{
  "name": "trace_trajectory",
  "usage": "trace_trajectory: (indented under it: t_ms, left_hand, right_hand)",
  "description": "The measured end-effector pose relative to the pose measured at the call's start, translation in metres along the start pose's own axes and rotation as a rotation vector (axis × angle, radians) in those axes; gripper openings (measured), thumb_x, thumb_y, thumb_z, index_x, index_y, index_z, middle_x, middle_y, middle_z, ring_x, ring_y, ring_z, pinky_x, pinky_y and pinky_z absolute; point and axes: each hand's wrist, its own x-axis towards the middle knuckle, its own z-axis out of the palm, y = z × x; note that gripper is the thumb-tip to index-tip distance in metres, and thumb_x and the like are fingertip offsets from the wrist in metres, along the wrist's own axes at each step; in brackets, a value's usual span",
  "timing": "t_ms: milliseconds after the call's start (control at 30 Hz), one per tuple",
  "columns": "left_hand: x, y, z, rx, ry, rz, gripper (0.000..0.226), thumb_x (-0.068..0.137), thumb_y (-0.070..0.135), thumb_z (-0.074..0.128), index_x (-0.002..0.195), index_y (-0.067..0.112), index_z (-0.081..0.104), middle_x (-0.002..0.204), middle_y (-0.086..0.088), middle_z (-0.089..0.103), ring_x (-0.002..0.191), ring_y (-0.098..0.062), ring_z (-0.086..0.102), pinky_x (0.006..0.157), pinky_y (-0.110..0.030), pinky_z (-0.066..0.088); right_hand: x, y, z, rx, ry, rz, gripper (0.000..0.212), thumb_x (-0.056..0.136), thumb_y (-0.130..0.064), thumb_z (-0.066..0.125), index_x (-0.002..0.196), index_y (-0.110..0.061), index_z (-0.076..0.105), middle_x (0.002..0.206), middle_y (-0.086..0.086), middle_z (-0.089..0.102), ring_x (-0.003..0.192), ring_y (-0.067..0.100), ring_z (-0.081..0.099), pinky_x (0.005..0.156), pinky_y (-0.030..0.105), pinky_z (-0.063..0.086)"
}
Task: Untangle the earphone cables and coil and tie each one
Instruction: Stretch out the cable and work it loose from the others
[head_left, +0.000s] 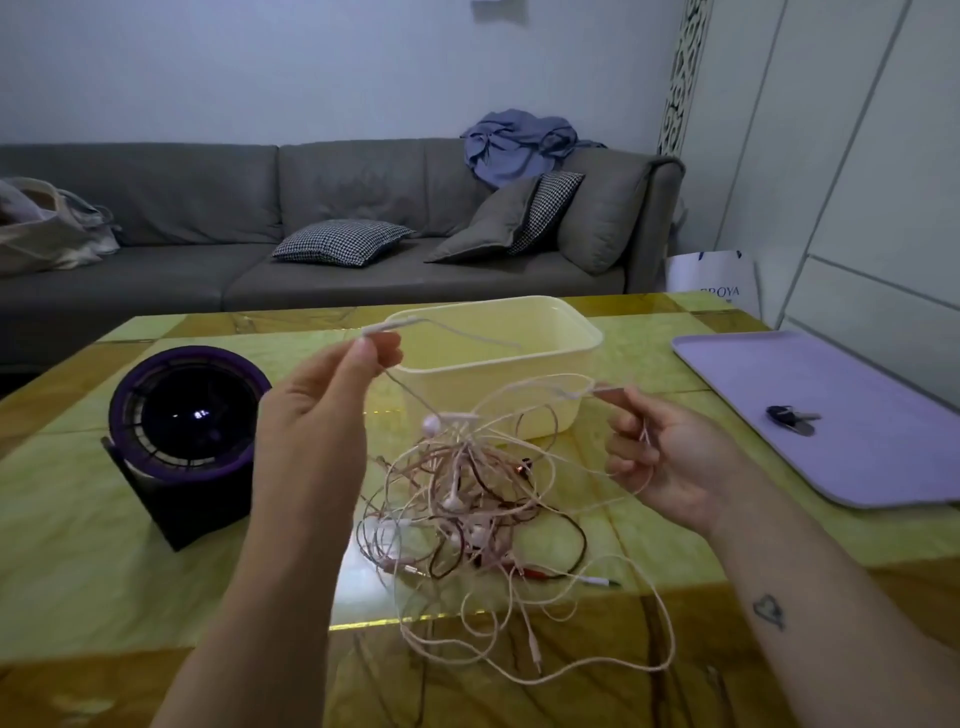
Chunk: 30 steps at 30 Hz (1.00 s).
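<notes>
A tangle of pale pink, white and dark red earphone cables (467, 509) lies in the middle of the yellow-green table (156, 597), partly lifted. My left hand (317, 415) is raised above the tangle's left side and pinches a white cable end between thumb and fingers. My right hand (670, 457) is to the right of the tangle, fingers curled round another pale strand that loops back into the heap. Loose loops (597, 649) trail toward the table's front edge.
A cream plastic tub (566, 332) stands just behind the tangle. A round purple-black fan (187, 415) sits at the left. A lilac tray (857, 457) with keys (789, 418) lies at the right. A grey sofa stands beyond the table.
</notes>
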Motion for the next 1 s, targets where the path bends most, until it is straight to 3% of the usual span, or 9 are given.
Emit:
trace_trajectory:
  t_ms: [67,167,300,433,633,700,767,867,1000]
  left_hand:
    - [0.003,-0.003,-0.004,-0.073,0.028,-0.054,0.029,0.097,0.020,0.047,0.081,0.025,0.071,0.065,0.008,0.063,0.076,-0.007,0.065,0.095,-0.034,0.047]
    - [0.006,-0.010,-0.006,-0.090,0.026,-0.104,0.030,0.099,0.019,0.045,0.083,0.023,0.069,0.053,0.011,0.039,0.050,-0.005,0.043,0.070,-0.031,0.049]
    - [0.003,-0.013,-0.005,0.009,-0.001,-0.081,0.028,0.098,0.025,0.046,0.086,0.028,0.071,0.052,0.012,0.037,0.048,-0.006,0.035,0.055,-0.028,0.033]
    - [0.002,-0.013,-0.005,0.027,0.004,-0.037,0.025,0.098,0.029,0.047,0.093,0.030,0.071,0.051,0.013,0.037,0.049,-0.008,0.032,0.053,-0.029,0.029]
    - [-0.007,-0.005,0.003,0.155,-0.230,-0.023,0.021,0.091,0.033,0.049,0.093,0.035,0.070,0.048,0.010,0.039,0.049,-0.014,0.031,0.049,-0.028,0.029]
    - [-0.014,-0.001,0.012,0.185,-0.357,-0.015,0.021,0.093,0.028,0.049,0.095,0.031,0.070,0.044,0.015,0.042,0.042,-0.003,0.033,0.045,-0.015,0.029]
    - [-0.018,0.001,0.019,0.181,-0.447,-0.014,0.021,0.094,0.019,0.049,0.096,0.023,0.070,0.041,0.018,0.045,0.039,0.003,0.039,0.042,-0.006,0.029]
    - [-0.014,-0.003,0.013,0.239,-0.396,-0.003,0.015,0.091,0.021,0.056,0.092,0.024,0.071,0.050,0.008,0.041,0.043,-0.003,0.031,0.043,-0.013,0.026]
    - [0.000,-0.016,-0.007,0.442,-0.154,0.082,0.016,0.089,0.011,0.059,0.084,0.025,0.066,0.051,0.006,0.036,0.043,-0.003,0.031,0.043,-0.014,0.036]
  right_hand:
    - [0.007,0.009,-0.007,-0.121,0.077,-0.006,0.030,0.101,-0.021,0.036,0.092,-0.012,0.063,0.050,-0.006,0.040,0.034,0.005,0.024,0.038,0.018,0.027]
    - [0.018,0.023,-0.016,-0.386,0.196,-0.035,0.026,0.098,-0.016,0.041,0.097,-0.010,0.066,0.050,-0.005,0.038,0.038,0.006,0.027,0.046,0.022,0.021]
    - [0.023,0.034,-0.018,-0.863,0.354,-0.195,0.024,0.096,-0.014,0.046,0.088,-0.012,0.068,0.064,-0.005,0.050,0.057,0.010,0.041,0.053,0.026,0.030]
    - [0.024,0.034,-0.012,-0.956,0.342,-0.145,0.021,0.092,-0.006,0.048,0.097,-0.015,0.066,0.099,0.009,0.066,0.088,0.024,0.057,0.071,0.033,0.042]
    - [-0.007,0.008,0.026,-0.857,-0.059,-0.369,0.053,0.081,-0.014,0.057,0.129,-0.037,0.050,0.132,-0.016,0.052,0.114,-0.005,0.048,0.097,0.027,0.037]
    - [-0.021,0.005,0.045,-0.902,-0.308,-0.350,0.060,0.074,-0.027,0.064,0.130,-0.041,0.048,0.123,-0.025,0.056,0.106,-0.015,0.052,0.093,0.017,0.040]
    - [-0.026,0.010,0.056,-0.934,-0.389,-0.342,0.043,0.080,-0.025,0.069,0.120,-0.034,0.057,0.098,-0.015,0.070,0.088,-0.005,0.064,0.081,0.017,0.050]
    - [-0.016,0.015,0.047,-0.969,-0.010,-0.456,0.011,0.090,-0.025,0.061,0.098,-0.029,0.068,0.062,-0.006,0.063,0.059,0.005,0.059,0.062,0.024,0.049]
    - [-0.002,0.011,0.015,-0.614,0.364,-0.352,0.019,0.094,-0.024,0.055,0.101,-0.017,0.070,0.060,-0.006,0.053,0.064,0.012,0.052,0.068,0.028,0.049]
